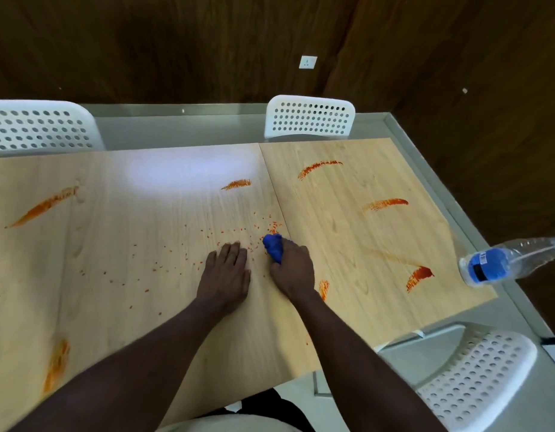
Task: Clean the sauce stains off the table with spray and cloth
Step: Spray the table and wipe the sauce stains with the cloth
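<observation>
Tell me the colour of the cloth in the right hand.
Blue cloth, gripped by the right hand; head view.

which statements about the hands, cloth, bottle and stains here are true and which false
1. The right hand grips the blue cloth. True.
2. The left hand holds the bottle. False: it lies flat on the table; the bottle stands untouched near the right edge.
3. The table bears sauce streaks. True.
4. No chair is in view. False: white chairs stand round the table.
</observation>
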